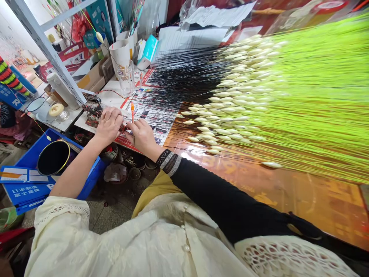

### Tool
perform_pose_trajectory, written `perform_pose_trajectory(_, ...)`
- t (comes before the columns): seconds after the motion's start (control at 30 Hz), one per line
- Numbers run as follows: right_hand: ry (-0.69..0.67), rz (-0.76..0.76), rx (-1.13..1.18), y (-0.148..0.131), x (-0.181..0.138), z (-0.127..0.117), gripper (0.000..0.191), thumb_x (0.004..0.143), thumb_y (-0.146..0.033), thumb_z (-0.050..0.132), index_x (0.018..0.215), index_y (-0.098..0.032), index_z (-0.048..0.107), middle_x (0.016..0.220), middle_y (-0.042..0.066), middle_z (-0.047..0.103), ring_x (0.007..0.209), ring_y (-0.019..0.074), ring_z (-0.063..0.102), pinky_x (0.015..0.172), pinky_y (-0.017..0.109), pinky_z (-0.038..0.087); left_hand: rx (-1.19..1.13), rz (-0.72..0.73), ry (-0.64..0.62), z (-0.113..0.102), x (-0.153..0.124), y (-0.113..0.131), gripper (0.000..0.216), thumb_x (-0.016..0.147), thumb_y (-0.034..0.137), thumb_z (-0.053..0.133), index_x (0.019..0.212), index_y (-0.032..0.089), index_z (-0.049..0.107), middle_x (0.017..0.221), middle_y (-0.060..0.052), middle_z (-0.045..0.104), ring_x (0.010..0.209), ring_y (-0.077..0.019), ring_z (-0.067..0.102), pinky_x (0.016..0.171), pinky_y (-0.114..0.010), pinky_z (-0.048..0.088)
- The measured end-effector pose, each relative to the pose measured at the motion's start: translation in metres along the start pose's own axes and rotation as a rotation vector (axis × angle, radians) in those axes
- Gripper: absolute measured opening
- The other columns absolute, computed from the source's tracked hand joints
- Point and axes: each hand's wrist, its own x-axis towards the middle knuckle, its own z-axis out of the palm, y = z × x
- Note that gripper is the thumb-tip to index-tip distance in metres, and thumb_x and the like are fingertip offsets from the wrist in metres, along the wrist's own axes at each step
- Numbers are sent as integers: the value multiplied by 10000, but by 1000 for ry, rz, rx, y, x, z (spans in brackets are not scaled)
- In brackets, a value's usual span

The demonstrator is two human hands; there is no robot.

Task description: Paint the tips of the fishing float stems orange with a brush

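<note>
Cream blouse (138, 238) below R hand (142, 134) w/ firm pinch on 1 orange-tipped stick (132, 110), L hand (109, 123) nr, grip unclear

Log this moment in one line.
right grip: orange-tipped stick | left grip: beside right grip, hold unclear | pale bulbs: massed over table

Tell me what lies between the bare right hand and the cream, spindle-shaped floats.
In the head view, thin black stems cross between the right hand and floats, over white printed paper and some glossy orange tabletop.
</note>
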Motion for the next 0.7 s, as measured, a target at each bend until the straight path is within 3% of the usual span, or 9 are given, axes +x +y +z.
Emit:
perform_pose_trajectory(0.1,-1,0,-22,0,0,1,236,995,-349,514,1027,-165,658,897,113,625,887,273,494,836,421,428,-23,6,-28,-3,1,2,361,782,142,628,1141,178,606,1362,-146,577,1415,-358,420,1242,-593,252)
perform_pose_trajectory(0.27,-3,-8,-29,0,1,0,258,998,-359,501,1058,-159,653,910,115,622,890,274,488,829,420,424,-49,81,-68,-13,1,0,336,778,169,639,1110,214,641,1419,-100,550,1481,-348,338,1283,-611,141)
perform_pose_trajectory(0.5,13,-30,-68,0,1,2,261,994,-342,484,1036,-146,652,880,114,616,874,277,483,807,415,427,90,35,-36,2,-1,-2,346,800,148,627,1146,161,624,1351,-153,583,1396,-342,442,1197,-543,346)
perform_pose_trajectory(0.7,2,1,-49,-3,0,3,254,995,-333,485,1062,-146,643,923,125,625,914,284,493,838,427,434,67,170,-139,-15,10,-8,309,794,188,701,1103,209,701,1372,-81,596,1445,-323,377,1261,-548,249)
